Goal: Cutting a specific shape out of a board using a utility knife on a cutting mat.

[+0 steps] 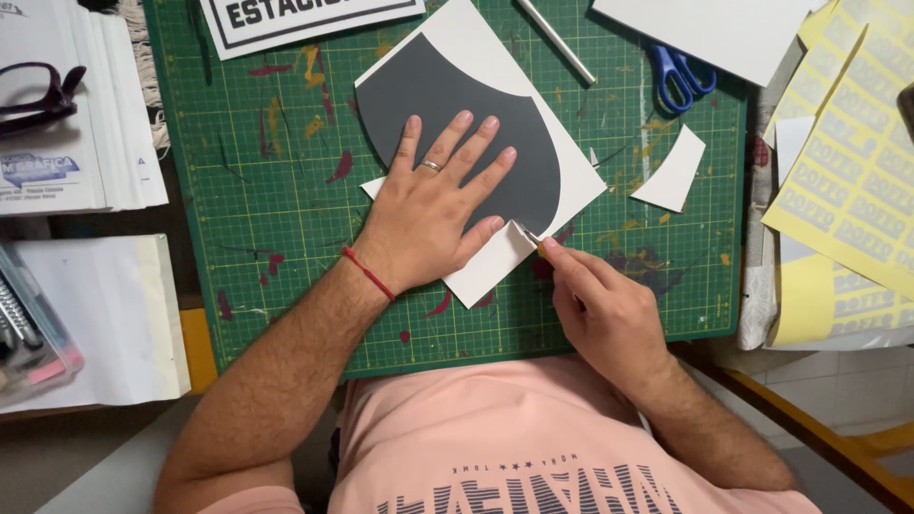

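My left hand [433, 214] lies flat with fingers spread on a white sheet [490, 266] that carries a dark grey curved shape [447, 90]. It presses the sheet onto the green cutting mat [267, 190]. My right hand [595, 309] pinches a small craft knife [529, 237], and its blade tip touches the sheet's lower right edge beside the grey shape. A red cord circles my left wrist and a ring sits on one finger.
A white offcut [672, 171] lies on the mat to the right. Blue-handled scissors [681, 76] and a metal rod [557, 40] lie at the top. Yellow sticker sheets [857, 162] are at right; paper stacks [90, 114] and glasses [38, 95] at left.
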